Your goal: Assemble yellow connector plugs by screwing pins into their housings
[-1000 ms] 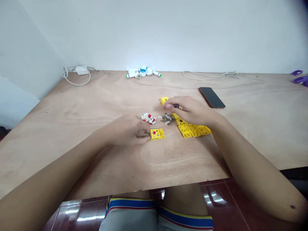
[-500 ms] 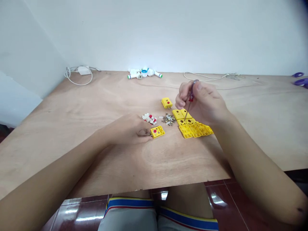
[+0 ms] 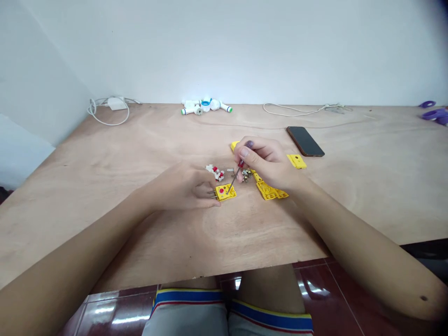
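My left hand (image 3: pixel 191 186) is closed on the pin end of a yellow plug (image 3: pixel 225 192) with a red dot, which lies on the table. In my right hand (image 3: pixel 264 161) is a small screwdriver (image 3: pixel 234 179) with a red and purple handle, its tip down on the plug near a screw. Small metal parts (image 3: pixel 247 174) lie partly hidden beneath my right hand. White and red pieces (image 3: pixel 216 172) sit just behind the plug. Several yellow shells (image 3: pixel 271 192) are lined up to the right, partly covered by my right hand.
A black phone (image 3: pixel 305 141) lies at the right, with a yellow cover (image 3: pixel 297 161) in front of it. Along the back are a white charger cable (image 3: pixel 117 103), white tubes (image 3: pixel 206 105), a thin cord (image 3: pixel 297 112) and purple scissors (image 3: pixel 434 114). The table's front edge is near my legs.
My right hand has moved left and down with the screwdriver, from above the yellow shells to the plug. The phone and a yellow cover have come into sight. My left hand keeps its hold.
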Demonstrator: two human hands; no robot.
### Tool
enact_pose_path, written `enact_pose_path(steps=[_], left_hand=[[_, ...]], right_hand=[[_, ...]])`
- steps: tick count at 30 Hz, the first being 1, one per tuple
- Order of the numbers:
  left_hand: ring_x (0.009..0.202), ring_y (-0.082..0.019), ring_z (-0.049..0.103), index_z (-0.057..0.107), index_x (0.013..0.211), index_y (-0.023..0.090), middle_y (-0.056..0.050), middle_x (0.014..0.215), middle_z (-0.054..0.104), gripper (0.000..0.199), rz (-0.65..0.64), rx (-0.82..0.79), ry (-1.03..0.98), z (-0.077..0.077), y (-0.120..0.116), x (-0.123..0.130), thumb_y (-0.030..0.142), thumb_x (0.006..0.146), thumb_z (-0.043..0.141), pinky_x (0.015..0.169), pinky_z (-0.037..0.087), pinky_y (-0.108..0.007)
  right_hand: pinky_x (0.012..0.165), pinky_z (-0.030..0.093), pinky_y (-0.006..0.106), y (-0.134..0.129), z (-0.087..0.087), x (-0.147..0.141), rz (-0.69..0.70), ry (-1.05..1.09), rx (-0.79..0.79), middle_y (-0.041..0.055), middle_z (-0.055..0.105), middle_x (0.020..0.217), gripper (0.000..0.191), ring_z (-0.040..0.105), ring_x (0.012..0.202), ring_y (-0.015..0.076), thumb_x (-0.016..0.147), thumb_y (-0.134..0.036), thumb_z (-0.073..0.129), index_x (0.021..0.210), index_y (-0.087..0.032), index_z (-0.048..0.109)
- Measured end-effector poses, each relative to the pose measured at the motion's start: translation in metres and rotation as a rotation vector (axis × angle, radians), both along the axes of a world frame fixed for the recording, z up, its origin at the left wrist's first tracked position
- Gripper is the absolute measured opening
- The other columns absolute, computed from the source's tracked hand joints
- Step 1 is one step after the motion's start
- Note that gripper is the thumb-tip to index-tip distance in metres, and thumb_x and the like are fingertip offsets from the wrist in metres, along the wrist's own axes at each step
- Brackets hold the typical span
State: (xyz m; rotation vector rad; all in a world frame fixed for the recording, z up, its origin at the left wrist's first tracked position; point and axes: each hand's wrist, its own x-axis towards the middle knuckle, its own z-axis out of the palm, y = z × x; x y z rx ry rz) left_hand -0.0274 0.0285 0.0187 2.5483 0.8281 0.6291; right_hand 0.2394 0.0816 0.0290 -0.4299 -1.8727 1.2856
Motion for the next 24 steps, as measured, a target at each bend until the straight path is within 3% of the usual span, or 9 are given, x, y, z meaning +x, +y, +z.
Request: enact_pose_path(steps=[6,24], left_hand=[[0.087,-0.018,0.076,0.078,0.115,0.022,-0.004,0.105,0.083,0.02,0.007,0.075,-0.032,-0.0061,-0.0013,0.0064,0.04,0.107,0.074,0.076,0.052,-0.028],[0.067,-0.012,0.063,0.078,0.107,0.021,0.001,0.085,0.075,0.015,-0.023,0.022,-0.029,-0.0029,-0.0008,0.0075,0.035,0.105,0.074,0.066,0.044,-0.026]], right_hand=[[0.058,0.053,0.024,-0.0008,-0.0014,0.0011,0.024,-0.047,0.019,-0.0016,0.065,0.086,0.033,0.073,0.061,0.0096,0.113,-0.042,0.07,0.09,-0.018,0.068],[0.063,0.056,0.024,-0.0035,-0.0009,0.0004,0.046,-0.041,0.039,-0.0016,0.069,0.086,0.031,0.071,0.063,0.0088,0.112,-0.042,0.071,0.092,-0.019,0.07]])
